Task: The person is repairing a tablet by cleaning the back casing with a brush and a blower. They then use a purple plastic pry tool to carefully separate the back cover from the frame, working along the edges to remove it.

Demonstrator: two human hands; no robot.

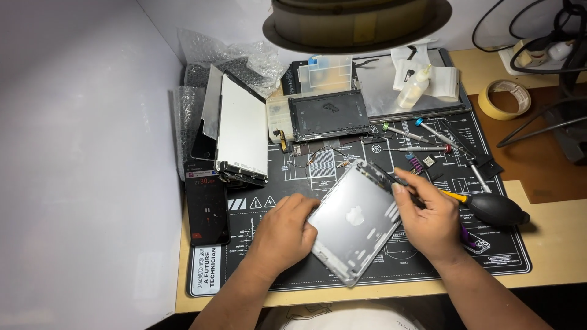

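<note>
Phone [206,208] at left edge of mat [293,278]. Left hand [282,235] fingers curled around silver tablet shell [356,221], centre frame, tilted. Right hand [431,220] fingers closed on thin tool [400,181], tip hard to see. Black blower [496,209] right; lamp [358,21] cuts top.

Single head view, looking steeply down, close over repair mat [293,269].

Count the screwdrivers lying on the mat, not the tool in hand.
4, all right of centre: green-capped screwdriver, blue-capped screwdriver, red-tipped screwdriver, plain silver screwdriver near the black air blower. The right hand may hide more.
</note>
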